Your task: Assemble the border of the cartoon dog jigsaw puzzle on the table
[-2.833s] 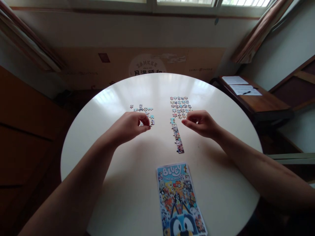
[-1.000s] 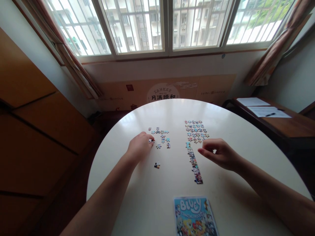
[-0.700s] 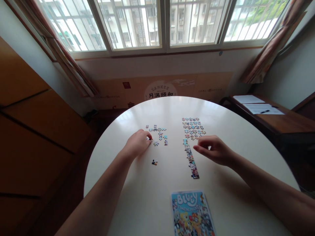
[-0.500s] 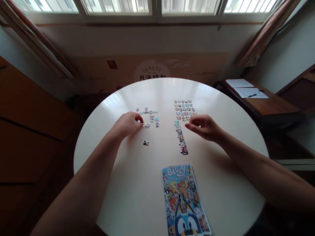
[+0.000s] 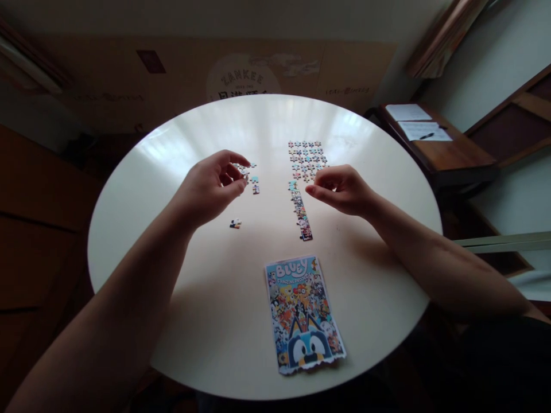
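My left hand point(image 5: 210, 186) is over the loose jigsaw pieces point(image 5: 253, 180) on the left of the table, its thumb and fingers apart. It covers some of those pieces. A single dark and orange jigsaw piece point(image 5: 235, 223) lies nearer to me. To the right, my right hand point(image 5: 342, 188) is closed, thumb against curled fingers; whatever they may hold is hidden. Beside its fingertips runs a joined strip of jigsaw pieces point(image 5: 302, 213). Behind that hand, rows of separate jigsaw pieces point(image 5: 305, 158) are partly covered by the fingers.
A Bluey picture sheet point(image 5: 303, 315) with a ragged lower edge lies on the round white table point(image 5: 206, 338), close to me. Beyond the table at the right stands a brown wooden desk point(image 5: 460, 152) bearing papers point(image 5: 424, 131) and a pen point(image 5: 427, 136).
The view has tipped down, showing the picture sheet's whole lower edge. My left hand's fingers have spread from a pinch and shifted right over the loose pieces. My right hand stays beside the strip.
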{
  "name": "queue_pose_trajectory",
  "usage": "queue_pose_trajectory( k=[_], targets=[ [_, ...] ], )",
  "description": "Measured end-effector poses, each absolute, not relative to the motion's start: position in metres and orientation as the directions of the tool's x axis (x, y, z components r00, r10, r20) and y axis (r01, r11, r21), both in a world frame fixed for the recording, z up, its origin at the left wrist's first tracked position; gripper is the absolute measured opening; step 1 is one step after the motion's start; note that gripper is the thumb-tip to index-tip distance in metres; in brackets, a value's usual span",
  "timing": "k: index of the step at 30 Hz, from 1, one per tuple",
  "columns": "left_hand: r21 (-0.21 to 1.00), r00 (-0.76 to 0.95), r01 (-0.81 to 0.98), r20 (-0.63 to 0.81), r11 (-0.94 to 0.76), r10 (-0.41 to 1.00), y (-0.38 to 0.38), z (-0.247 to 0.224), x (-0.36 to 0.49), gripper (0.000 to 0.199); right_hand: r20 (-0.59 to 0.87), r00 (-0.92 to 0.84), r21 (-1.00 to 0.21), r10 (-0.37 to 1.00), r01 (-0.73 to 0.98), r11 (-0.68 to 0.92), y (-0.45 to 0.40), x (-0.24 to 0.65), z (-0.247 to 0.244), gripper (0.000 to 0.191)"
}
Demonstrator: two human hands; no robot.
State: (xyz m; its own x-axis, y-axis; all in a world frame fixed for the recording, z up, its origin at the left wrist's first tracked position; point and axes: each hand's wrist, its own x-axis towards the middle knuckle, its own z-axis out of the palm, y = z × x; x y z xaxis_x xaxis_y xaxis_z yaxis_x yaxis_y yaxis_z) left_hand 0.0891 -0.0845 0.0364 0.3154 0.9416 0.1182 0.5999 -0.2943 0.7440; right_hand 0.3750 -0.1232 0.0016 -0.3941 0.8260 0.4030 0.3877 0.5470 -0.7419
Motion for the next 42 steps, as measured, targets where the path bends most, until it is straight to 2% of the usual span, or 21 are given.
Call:
queue_pose_trajectory(
  k=[3, 7, 9, 16, 20, 25, 30, 33, 38, 42],
  targets=[
    [0.751, 0.372, 0.597, 0.053, -0.283, 0.927, -0.09, 0.034, 0.098, 0.031, 0.373, -0.439, -0.736, 0.817, 0.396, 0.549, -0.122, 0.378, 0.004, 0.041],
    [0.789, 0.39, 0.563, 0.011, -0.248, 0.921, -0.095, 0.032, 0.101, 0.028, 0.3, -0.588, -0.683, 0.751, 0.418, 0.599, -0.119, 0.387, 0.012, 0.014],
    [0.821, 0.405, 0.528, -0.017, -0.218, 0.914, -0.099, 0.033, 0.102, 0.028, 0.268, -0.657, -0.67, 0.705, 0.399, 0.627, -0.119, 0.39, 0.017, 0.008],
    [0.845, 0.542, 0.494, -0.116, -0.204, 0.832, -0.12, 0.031, 0.118, 0.023, 0.135, -0.82, -0.614, 0.557, 0.372, 0.696, -0.135, 0.383, 0.029, 0.013],
    [0.836, 0.561, 0.523, -0.192, -0.165, 0.805, -0.128, 0.027, 0.125, 0.022, 0.107, -0.828, -0.57, 0.55, 0.402, 0.716, -0.141, 0.377, 0.03, 0.014],
    [0.739, 0.593, 0.609, -0.184, -0.288, 0.784, -0.131, 0.026, 0.129, 0.016, 0.101, -0.831, -0.517, 0.548, 0.426, 0.742, -0.14, 0.376, 0.027, 0.015],
    [0.686, 0.597, 0.64, -0.159, -0.347, 0.786, -0.132, 0.022, 0.132, 0.015, 0.097, -0.835, -0.517, 0.542, 0.423, 0.745, -0.139, 0.376, 0.023, 0.013],
    [0.684, 0.611, 0.626, -0.131, -0.375, 0.781, -0.132, 0.021, 0.132, 0.015, 0.098, -0.842, -0.515, 0.53, 0.412, 0.751, -0.138, 0.376, 0.02, 0.013],
    [0.721, 0.61, 0.627, -0.22, -0.295, 0.761, -0.134, 0.022, 0.134, 0.015, 0.092, -0.843, -0.517, 0.53, 0.415, 0.749, -0.137, 0.374, 0.015, 0.014],
    [0.695, 0.638, 0.639, -0.241, -0.329, 0.731, -0.137, 0.021, 0.138, 0.017, 0.086, -0.844, -0.511, 0.529, 0.419, 0.751, -0.136, 0.374, 0.014, 0.015]
  ],
)
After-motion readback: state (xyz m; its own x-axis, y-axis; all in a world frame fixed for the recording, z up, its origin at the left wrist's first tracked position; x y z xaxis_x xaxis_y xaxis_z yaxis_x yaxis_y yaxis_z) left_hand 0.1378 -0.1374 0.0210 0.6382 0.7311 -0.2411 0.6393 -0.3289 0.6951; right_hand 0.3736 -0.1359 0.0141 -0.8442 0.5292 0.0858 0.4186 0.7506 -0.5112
